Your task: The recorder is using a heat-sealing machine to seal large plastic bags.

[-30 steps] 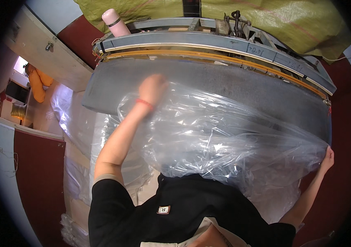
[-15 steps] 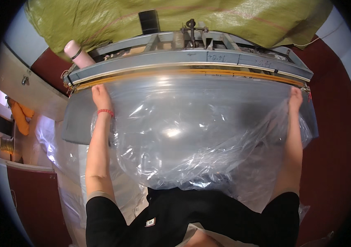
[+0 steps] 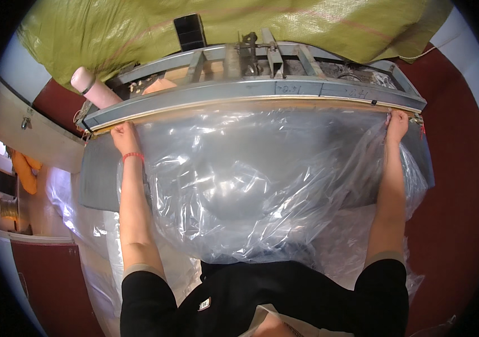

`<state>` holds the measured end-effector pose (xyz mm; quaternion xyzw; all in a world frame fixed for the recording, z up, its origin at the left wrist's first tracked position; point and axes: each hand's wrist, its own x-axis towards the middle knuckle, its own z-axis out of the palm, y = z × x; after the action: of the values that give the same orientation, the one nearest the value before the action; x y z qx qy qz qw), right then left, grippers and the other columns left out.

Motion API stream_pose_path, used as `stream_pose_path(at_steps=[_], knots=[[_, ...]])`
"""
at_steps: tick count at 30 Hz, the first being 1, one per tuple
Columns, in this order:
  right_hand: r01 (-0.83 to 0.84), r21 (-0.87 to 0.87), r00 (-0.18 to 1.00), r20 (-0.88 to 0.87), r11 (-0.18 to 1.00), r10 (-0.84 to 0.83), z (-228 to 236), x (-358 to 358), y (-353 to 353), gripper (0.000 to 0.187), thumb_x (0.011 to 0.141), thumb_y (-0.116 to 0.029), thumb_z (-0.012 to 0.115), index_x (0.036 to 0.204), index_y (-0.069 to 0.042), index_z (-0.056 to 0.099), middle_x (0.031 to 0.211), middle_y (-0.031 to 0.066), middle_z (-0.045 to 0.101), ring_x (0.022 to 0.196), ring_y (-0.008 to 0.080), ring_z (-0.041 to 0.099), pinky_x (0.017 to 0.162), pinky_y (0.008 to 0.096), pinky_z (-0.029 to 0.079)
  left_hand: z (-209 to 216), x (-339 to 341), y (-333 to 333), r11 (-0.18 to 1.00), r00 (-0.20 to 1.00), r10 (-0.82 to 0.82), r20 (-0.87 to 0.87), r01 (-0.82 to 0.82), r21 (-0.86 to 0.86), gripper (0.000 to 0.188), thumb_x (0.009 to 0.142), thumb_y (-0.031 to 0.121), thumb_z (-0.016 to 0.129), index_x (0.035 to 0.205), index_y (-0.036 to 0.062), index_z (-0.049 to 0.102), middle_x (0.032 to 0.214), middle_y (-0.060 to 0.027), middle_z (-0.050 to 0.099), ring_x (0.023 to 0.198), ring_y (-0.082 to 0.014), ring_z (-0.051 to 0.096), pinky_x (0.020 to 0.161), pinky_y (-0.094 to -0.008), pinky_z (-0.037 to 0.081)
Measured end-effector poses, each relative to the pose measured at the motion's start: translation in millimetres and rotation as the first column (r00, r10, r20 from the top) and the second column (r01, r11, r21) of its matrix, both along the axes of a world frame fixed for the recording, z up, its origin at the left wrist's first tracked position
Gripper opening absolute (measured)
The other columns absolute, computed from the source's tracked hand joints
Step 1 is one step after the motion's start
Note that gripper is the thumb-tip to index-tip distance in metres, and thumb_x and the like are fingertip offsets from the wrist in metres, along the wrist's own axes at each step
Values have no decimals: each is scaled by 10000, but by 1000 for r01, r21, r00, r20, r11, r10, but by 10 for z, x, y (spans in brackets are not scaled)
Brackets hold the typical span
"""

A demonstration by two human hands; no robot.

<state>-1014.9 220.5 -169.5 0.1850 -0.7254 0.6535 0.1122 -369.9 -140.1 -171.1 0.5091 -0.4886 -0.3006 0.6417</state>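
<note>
A wide sheet of clear plastic film (image 3: pixel 234 185) stretches between my hands, hanging in shiny wrinkles over a dark grey board (image 3: pixel 99 177) and down toward my body. My left hand (image 3: pixel 124 136), with a red bracelet at the wrist, pinches the film's far left corner. At the far right corner my right hand (image 3: pixel 398 124) is closed on the film too. The film's far edge runs along a long grey metal bar (image 3: pixel 222 91) of a machine frame, over a brownish strip. Whether the edge passes under the bar is hard to tell.
A pink bottle (image 3: pixel 96 90) leans at the frame's left end. Behind it stand a black phone-like slab (image 3: pixel 189 32) and a metal lever mechanism (image 3: pixel 249 53). A yellow-green tarp (image 3: pixel 306 25) covers the back. More clear film hangs at the left, near a cabinet door (image 3: pixel 37 121).
The metal bar now sits closer over the film's far edge, covering most of the orange strips. The lever mechanism has shifted. My left hand moved slightly left and nearer; the film looks more wrinkled.
</note>
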Motion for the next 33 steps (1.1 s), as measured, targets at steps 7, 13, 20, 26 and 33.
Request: stream_pose_path(at_steps=[7, 13, 20, 26, 33], knots=[[-120, -133, 988, 81, 984, 132, 268, 131, -2, 95, 784, -119, 557, 759, -36, 519, 607, 21, 519, 495, 86, 476, 467, 212, 404, 166, 72, -16, 998, 889, 53, -455, -55, 10, 63, 849, 82, 454, 817, 31, 473, 744, -59, 543, 646, -115, 505, 585, -228, 423], [-142, 150, 935, -305, 978, 183, 457, 626, 326, 219, 811, -174, 591, 697, 8, 550, 606, 20, 503, 599, 85, 470, 595, 217, 381, 261, 494, 346, 978, 507, 164, 846, 29, -207, 346, 829, 252, 527, 985, -56, 554, 914, -210, 591, 826, -306, 580, 722, -358, 450], [167, 524, 927, -371, 835, 48, 342, 1186, 1860, 362, 822, -235, 588, 601, 22, 462, 520, 104, 410, 514, 156, 409, 506, 314, 351, 304, 600, 861, 904, 801, -422, 425, 339, 258, 252, 807, 244, 573, 912, 18, 609, 790, -57, 625, 698, -148, 571, 629, -276, 447], [256, 842, 942, -327, 476, 72, 285, 1318, 2541, 300, 789, -279, 597, 726, 12, 566, 727, 153, 561, 686, 317, 549, 627, 377, 424, 1014, -204, 2056, 562, 605, -790, -101, 780, 276, 199, 847, 257, 548, 884, 78, 626, 847, 19, 606, 726, -46, 509, 606, -180, 364], [-674, 509, 599, -48, 535, 800, 1380, 2979, 401, 220, 763, -128, 617, 964, -42, 587, 955, 63, 591, 884, 154, 560, 759, 269, 443, 996, -492, 2797, 378, 343, -846, -409, 926, -5, 225, 857, 254, 526, 967, 70, 592, 1256, -98, 451, 1059, -215, 498, 794, -286, 419]])
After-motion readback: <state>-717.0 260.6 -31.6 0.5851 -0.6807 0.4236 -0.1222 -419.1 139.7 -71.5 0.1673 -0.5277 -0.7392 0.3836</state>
